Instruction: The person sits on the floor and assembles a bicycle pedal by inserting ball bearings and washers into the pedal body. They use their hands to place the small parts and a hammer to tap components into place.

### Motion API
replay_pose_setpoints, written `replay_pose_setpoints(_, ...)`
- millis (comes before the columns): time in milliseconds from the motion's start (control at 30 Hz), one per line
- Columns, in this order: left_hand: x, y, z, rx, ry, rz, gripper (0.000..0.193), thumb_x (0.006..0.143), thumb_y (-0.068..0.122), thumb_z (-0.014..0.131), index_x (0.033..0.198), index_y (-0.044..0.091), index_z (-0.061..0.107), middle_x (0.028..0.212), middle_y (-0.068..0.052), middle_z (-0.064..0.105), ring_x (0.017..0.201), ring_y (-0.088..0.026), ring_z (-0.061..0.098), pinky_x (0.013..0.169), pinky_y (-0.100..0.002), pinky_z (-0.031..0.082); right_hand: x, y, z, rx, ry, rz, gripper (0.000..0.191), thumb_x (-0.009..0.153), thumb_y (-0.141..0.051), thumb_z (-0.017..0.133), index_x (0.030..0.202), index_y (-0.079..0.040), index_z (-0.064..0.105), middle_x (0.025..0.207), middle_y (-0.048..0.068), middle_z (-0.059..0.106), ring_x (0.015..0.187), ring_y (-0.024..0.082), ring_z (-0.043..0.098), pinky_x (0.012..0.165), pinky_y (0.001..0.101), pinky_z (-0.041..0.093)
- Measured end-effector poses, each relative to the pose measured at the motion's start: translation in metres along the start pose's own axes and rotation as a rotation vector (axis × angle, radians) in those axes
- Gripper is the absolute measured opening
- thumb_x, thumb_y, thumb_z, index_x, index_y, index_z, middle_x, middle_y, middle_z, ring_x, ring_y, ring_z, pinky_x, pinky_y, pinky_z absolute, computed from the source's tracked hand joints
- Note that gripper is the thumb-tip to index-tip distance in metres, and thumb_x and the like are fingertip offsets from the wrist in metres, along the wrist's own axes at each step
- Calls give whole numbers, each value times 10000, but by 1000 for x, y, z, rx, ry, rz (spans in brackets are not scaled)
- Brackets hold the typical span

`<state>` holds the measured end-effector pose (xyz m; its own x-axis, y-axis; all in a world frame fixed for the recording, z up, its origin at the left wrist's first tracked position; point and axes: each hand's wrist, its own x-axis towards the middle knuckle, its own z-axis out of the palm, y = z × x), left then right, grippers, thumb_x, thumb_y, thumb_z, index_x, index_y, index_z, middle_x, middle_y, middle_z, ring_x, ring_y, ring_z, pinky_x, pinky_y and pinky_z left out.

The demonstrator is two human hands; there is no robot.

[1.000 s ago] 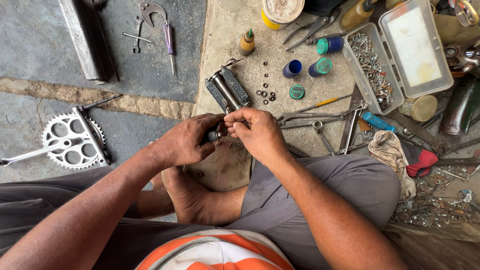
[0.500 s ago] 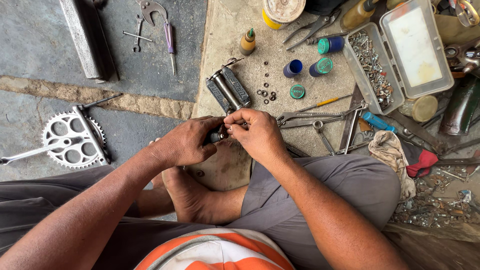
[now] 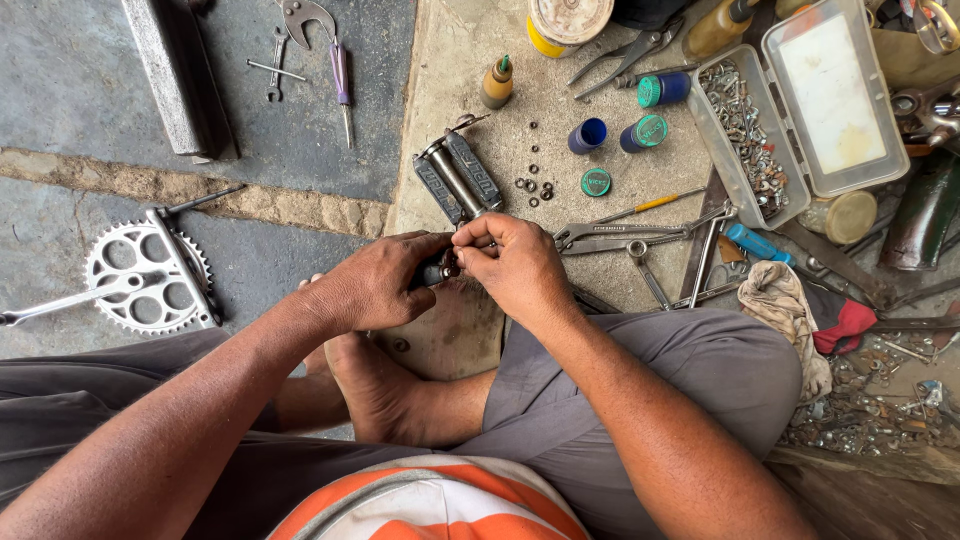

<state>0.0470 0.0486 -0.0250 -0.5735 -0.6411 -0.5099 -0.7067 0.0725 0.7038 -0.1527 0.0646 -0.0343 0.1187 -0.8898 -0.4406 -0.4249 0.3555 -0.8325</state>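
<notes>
My left hand (image 3: 375, 283) grips a small dark metal part (image 3: 437, 270), held just above my bare foot (image 3: 385, 395). My right hand (image 3: 515, 265) meets it from the right, its fingertips pinched on the end of that same part. Most of the part is hidden between the two hands. Just beyond my fingers lies a black bicycle pedal (image 3: 458, 180) on a stained board (image 3: 450, 90), with several small loose bearings (image 3: 535, 188) scattered beside it.
A chainring with crank arm (image 3: 140, 280) lies on the concrete at left. Pliers and wrenches (image 3: 640, 240), blue and green caps (image 3: 620, 135), a clear parts box (image 3: 800, 100), a small bottle (image 3: 497, 82), a rag (image 3: 785, 300) and loose hardware surround the right side.
Both hands stay together on the small part; the fingers of my right hand have shifted slightly on it. Nothing else has moved.
</notes>
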Motion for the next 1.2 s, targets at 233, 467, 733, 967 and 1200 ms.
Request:
replay_pose_setpoints(233, -1, -8, -2, -115, 59, 57, 738, 677, 102, 694, 1397, 69, 538, 1181, -159, 710, 1106, -298, 702, 982, -388, 557, 1, 2, -1, -22, -2, 25, 180, 847, -120, 774, 1011, -58, 736, 868, 9, 778, 763, 61, 728, 703, 228, 595)
replay_pose_setpoints(467, 0, -14, 2, -72, 140, 178, 833, 632, 80, 720, 1437, 58, 506, 1246, -190, 652, 1200, -342, 624, 1055, -419, 493, 5, 13, 1, 17, -21, -39, 258, 820, -92, 813, 1036, -47, 680, 864, 5, 741, 762, 63, 689, 707, 230, 581)
replay_pose_setpoints(733, 0, -15, 5, -60, 164, 203, 851, 609, 77, 745, 1426, 56, 508, 1288, -187, 642, 1233, -344, 609, 1069, -425, 480, 4, 14, 3, 51, 3, -56, 227, 829, -65, 805, 1018, -49, 681, 861, -1, 711, 769, 57, 664, 705, 224, 573)
replay_pose_setpoints(967, 0, -13, -1, -175, 113, 124, 849, 662, 0, 703, 1467, 130, 467, 1314, -130, 630, 1216, -268, 645, 1037, -366, 531, 3, 6, -4, 40, -35, -39, 255, 823, -63, 793, 1043, -67, 665, 866, -21, 694, 771, 48, 661, 711, 214, 573)
replay_pose_setpoints(1200, 0, -15, -1, -285, 140, 181, 818, 705, -77, 665, 1470, 144, 482, 1385, -105, 595, 1249, -263, 634, 1035, -360, 533, 0, 0, -2, 61, 3, -115, 255, 834, -52, 794, 1026, -62, 627, 855, -20, 675, 763, 50, 665, 714, 219, 577)
